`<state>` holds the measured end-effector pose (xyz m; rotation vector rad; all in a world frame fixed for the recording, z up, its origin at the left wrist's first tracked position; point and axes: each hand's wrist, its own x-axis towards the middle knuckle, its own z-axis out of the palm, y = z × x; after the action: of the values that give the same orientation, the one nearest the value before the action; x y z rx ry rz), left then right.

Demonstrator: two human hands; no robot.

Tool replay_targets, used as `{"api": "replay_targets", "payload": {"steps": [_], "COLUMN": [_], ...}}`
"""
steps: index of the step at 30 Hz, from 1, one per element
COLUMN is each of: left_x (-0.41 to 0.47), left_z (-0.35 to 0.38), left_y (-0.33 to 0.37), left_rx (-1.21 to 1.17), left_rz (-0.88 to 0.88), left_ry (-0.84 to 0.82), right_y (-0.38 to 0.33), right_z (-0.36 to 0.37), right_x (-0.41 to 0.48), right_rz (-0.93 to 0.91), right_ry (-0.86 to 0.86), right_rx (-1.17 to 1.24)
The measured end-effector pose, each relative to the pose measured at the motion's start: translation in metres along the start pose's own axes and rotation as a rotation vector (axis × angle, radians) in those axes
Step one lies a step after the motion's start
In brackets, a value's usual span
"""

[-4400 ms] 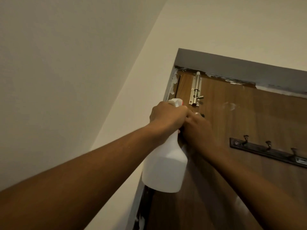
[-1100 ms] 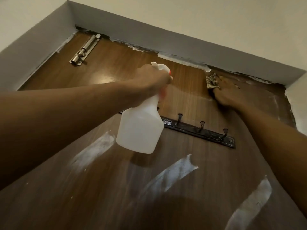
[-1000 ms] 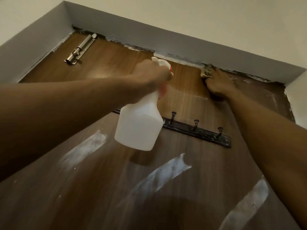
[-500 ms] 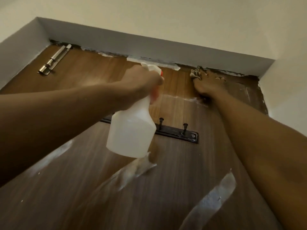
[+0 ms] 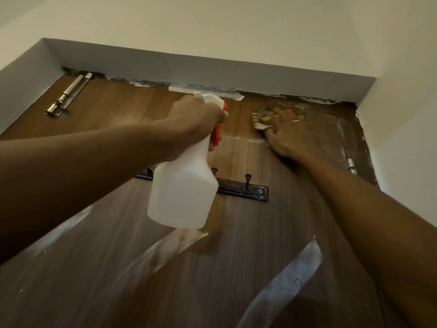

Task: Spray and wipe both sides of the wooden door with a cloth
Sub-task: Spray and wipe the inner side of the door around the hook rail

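The left grip point(image 5: 197, 119) clasps a white spray bottle point(image 5: 184, 195) at its orange trigger, before the wooden door point(image 5: 236, 268). The right grip point(image 5: 287, 131) presses a cloth point(image 5: 260, 120) flat against the door's top, above a black hook rail point(image 5: 243, 191).

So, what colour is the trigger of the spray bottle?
The trigger is orange; the head view shows it.

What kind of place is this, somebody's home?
Most likely a room in a home: a wooden door in a plain painted wall, fitted with a coat-hook rail and a slide bolt near its top.
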<state>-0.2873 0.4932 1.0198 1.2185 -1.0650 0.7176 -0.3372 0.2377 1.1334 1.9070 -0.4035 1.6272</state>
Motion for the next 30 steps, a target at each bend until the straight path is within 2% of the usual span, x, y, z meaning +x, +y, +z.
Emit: {"api": "replay_targets", "payload": {"steps": [3, 5, 7, 10, 12, 16, 19, 20, 22, 24, 26, 30], "left_x": [0.002, 0.004, 0.004, 0.0, -0.006, -0.015, -0.022, -0.023, -0.026, -0.03, -0.031, -0.037], "left_z": [0.006, 0.011, 0.018, 0.028, 0.03, 0.026, 0.022, 0.023, 0.022, 0.021, 0.02, 0.012], "left_y": [-0.001, -0.001, -0.001, -0.003, -0.006, -0.01, -0.012, -0.013, -0.014, -0.015, -0.018, -0.03], "left_rx": [-0.015, -0.032, -0.042, -0.049, -0.056, -0.049, -0.051, -0.061, -0.074, -0.079, -0.104, -0.114], "left_rz": [-0.006, -0.005, -0.018, -0.05, -0.054, -0.078, -0.121, -0.13, -0.117, -0.12, -0.145, -0.169], "left_ry": [-0.027, -0.03, -0.037, -0.074, -0.094, -0.113, -0.147, -0.144, -0.124, -0.107, -0.109, -0.111], "right_y": [0.043, 0.045, 0.037, 0.035, 0.055, 0.099, 0.089, 0.079, 0.058, 0.041, 0.037, 0.063], "right_z": [-0.009, -0.012, -0.01, -0.002, 0.003, -0.003, -0.009, -0.009, -0.007, -0.001, 0.001, -0.001], "right_x": [0.013, 0.033, 0.041, 0.01, -0.02, -0.036, -0.011, -0.006, -0.01, -0.036, -0.078, -0.12], "right_rz": [0.272, 0.35, 0.272, 0.037, 0.019, 0.31, 0.477, 0.455, 0.294, 0.109, 0.007, 0.085], "right_ry": [-0.046, -0.091, -0.079, -0.059, -0.052, -0.059, -0.101, -0.107, -0.093, -0.098, -0.105, -0.112], "right_rx": [0.062, 0.119, 0.115, 0.069, 0.032, 0.033, 0.112, 0.119, 0.095, 0.046, 0.023, -0.012]}}
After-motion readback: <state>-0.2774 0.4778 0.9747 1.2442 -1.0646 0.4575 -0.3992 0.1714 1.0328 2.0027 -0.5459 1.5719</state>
